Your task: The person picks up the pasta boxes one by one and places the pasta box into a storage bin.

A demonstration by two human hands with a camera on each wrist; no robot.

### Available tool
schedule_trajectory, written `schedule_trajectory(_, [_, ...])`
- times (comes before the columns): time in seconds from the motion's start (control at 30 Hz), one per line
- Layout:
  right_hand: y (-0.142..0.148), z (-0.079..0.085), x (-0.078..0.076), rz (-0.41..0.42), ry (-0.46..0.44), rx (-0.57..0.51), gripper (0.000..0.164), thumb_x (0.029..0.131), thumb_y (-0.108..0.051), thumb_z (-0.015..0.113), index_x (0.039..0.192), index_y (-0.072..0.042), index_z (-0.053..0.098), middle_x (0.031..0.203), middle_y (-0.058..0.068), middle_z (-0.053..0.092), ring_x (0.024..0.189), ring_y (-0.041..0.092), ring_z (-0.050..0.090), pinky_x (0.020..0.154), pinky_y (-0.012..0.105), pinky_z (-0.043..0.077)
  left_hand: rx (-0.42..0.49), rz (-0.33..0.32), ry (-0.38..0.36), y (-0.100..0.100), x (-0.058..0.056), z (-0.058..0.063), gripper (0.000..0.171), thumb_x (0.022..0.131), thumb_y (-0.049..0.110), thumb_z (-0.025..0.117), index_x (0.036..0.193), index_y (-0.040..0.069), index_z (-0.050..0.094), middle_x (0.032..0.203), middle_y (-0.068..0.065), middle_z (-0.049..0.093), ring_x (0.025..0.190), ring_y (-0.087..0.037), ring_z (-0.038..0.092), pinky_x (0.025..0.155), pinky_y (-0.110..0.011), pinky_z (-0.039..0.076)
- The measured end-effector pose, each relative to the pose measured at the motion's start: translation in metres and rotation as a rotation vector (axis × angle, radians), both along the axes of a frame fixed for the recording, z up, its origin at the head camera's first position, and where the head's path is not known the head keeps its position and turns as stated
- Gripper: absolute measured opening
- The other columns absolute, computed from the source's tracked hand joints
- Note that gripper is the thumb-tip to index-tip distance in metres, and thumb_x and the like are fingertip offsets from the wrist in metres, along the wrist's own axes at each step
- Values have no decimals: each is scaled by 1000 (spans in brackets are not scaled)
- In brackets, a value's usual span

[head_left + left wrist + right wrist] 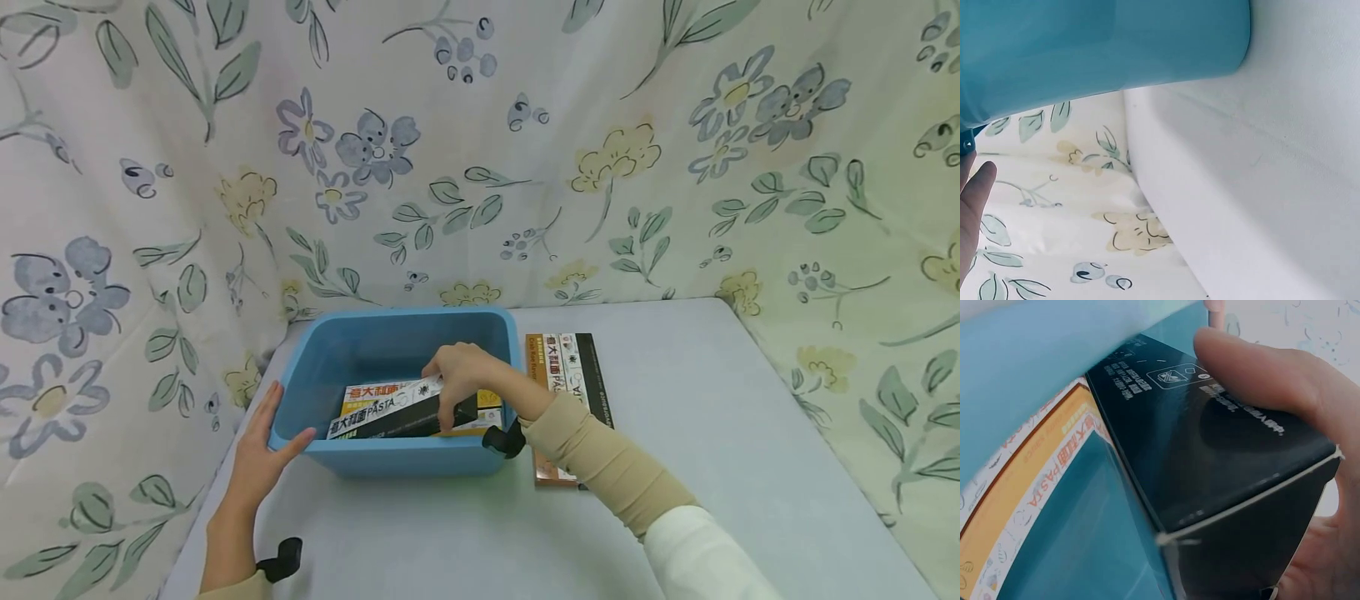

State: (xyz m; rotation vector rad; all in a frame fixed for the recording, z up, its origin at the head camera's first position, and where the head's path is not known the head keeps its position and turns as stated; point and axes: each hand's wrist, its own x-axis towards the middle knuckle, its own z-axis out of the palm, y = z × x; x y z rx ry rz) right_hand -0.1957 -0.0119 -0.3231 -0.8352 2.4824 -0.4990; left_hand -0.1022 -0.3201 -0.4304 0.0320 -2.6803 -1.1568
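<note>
The right hand pinches a black pasta box beneath it; the spread left hand touches the blue bin, likely steadying it.

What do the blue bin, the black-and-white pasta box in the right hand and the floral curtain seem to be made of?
Blue bin: probably moulded plastic, smooth with a soft sheen; rounded corners suggest it.
Black-and-white pasta box: likely printed card, slightly glossy; pale lines run along its creased edges.
Floral curtain: seemingly printed fabric, matte, with soft folds; fibre unclear.
</note>
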Motion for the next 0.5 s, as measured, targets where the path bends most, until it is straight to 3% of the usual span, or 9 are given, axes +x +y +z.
schedule_trajectory(0.27, [-4, 4, -3, 19, -6, 17, 76, 66, -21, 90, 135, -11, 59, 135, 3, 59, 114, 22, 58, 81, 30, 54, 6, -18, 41, 0, -2, 1, 90, 87, 30, 70, 156, 10, 17, 160, -19, 14, 143, -48, 14, 102, -76, 20])
schedule_trajectory(0.5, [-4, 3, -3, 60, -37, 134, 84, 70, -28, 88, 143, -12, 50, 140, 4, 54, 123, 24, 53, 90, 34, 52, 14, -21, 35, 0, -1, 0, 90, 87, 29, 70, 156, 9, 17, 160, -19, 13, 143, -48, 13, 102, -76, 19])
